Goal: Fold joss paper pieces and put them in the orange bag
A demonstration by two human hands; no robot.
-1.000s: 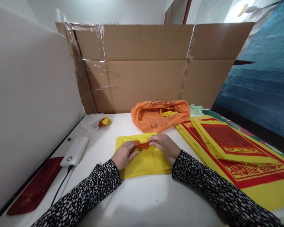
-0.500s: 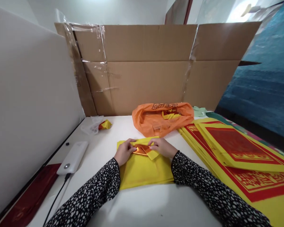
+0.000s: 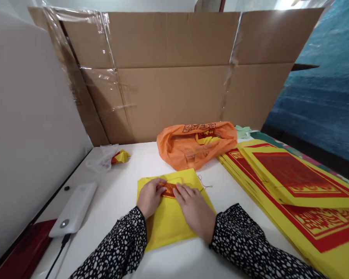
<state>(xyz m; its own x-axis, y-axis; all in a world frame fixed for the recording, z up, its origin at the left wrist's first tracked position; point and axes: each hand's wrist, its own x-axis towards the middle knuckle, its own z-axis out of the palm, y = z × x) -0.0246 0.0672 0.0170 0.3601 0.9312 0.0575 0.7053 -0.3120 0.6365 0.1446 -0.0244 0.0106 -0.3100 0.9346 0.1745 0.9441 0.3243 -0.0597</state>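
A yellow paper sheet with a shiny orange foil face (image 3: 169, 190) is folded into a narrow strip. It lies on a stack of yellow paper (image 3: 170, 228) in front of me. My left hand (image 3: 149, 197) has its thumb and fingers closed on the strip's left end. Stretched out flat, the fingers of my right hand (image 3: 195, 211) press on the right end, covering part of it. A thin dark thread (image 3: 204, 182) lies by the stack's upper right edge.
An orange plastic bag (image 3: 174, 149) with folded red-and-yellow paper stands behind the stack. Big red-printed yellow sheets (image 3: 296, 174) lie at right. At left are a white power bank (image 3: 75, 211) with a cable, a clear bag (image 3: 101, 161) and a folded paper piece (image 3: 122, 156). Cardboard (image 3: 174, 93) closes off the back.
My right hand has gone from pinching the strip to lying flat over its right end. The yellow flap there is now folded down. The view has tipped downward.
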